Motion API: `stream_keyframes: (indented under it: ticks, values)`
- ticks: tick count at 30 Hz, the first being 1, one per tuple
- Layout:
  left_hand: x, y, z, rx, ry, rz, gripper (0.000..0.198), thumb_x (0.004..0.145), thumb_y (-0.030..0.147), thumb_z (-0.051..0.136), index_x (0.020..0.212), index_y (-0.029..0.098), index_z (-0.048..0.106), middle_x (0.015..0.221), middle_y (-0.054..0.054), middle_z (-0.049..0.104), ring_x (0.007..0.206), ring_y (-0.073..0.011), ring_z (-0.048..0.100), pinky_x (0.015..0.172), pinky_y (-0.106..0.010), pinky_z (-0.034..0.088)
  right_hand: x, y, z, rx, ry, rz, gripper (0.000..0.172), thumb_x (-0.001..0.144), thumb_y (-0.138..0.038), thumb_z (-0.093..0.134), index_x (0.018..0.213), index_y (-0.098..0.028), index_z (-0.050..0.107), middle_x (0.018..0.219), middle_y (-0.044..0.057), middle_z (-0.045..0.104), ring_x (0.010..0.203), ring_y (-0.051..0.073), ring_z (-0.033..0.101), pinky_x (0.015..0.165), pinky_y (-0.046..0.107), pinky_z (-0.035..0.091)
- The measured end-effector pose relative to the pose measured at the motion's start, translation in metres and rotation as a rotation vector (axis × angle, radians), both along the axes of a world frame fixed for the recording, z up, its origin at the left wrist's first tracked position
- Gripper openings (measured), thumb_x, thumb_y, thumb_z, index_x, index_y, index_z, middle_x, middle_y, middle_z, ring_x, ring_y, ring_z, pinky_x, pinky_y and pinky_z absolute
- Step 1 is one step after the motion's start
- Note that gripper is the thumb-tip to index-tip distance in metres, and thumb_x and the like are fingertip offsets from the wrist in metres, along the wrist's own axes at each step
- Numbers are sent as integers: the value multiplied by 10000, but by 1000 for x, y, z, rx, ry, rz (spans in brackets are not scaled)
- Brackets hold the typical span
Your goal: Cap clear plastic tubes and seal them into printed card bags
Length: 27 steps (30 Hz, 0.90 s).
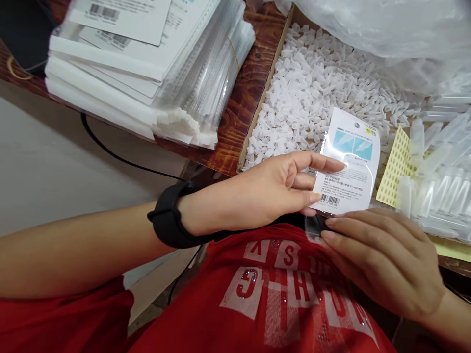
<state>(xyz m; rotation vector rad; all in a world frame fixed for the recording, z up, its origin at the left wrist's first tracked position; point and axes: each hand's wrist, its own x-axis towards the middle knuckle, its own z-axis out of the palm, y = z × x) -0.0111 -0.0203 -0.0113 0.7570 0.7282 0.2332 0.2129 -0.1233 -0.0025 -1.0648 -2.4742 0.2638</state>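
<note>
A white printed card in a clear plastic sleeve [353, 184], with two blue pictures and a barcode, is gripped along its left side by my left hand [290, 184]. The thumb and fingers of that hand close on the card's lower left corner, while the index finger lies across its front. At the sleeve's clear lower end, the fingers of my right hand [390, 260] are pressed together on the plastic. Part of the right thumb is hidden, and I cannot make out whether anything small is pinched there.
Small white plastic tips fill a shallow cardboard tray [263, 98]. A stack of sleeved cards [140, 73] lies on the wooden table [235, 117] at left. On the right are a yellow label sheet [395, 171] and clear tubes [451, 191]. A plastic bag [386, 29] covers the back.
</note>
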Motion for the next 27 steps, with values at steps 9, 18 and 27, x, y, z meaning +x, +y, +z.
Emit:
stream_keyframes:
  ticks: [9, 18, 27]
  values:
    - [-6, -1, -8, -87, -57, -71, 587, 991, 8, 597, 1512, 274, 555, 972, 32, 785, 940, -108, 753, 863, -214, 542, -4, 33, -1, -327, 60, -255, 84, 1036, -259, 658, 961, -222, 664, 864, 8, 732, 771, 142, 681, 697, 299, 491]
    - [-4, -1, -8, -160, -116, -3, 500, 1003, -55, 529, 1410, 229, 587, 992, 47, 819, 876, -50, 761, 810, -138, 551, -7, 38, -3, -324, 10, -268, 114, 1027, -254, 659, 924, -209, 670, 829, 14, 693, 748, 151, 651, 707, 304, 464]
    - [-4, 0, -7, -144, -62, -6, 612, 888, -94, 628, 1398, 243, 607, 1121, 5, 852, 947, -86, 806, 789, -133, 571, -6, 40, -4, -323, -5, -253, 110, 1028, -239, 658, 926, -201, 677, 846, 18, 693, 773, 148, 653, 726, 292, 459]
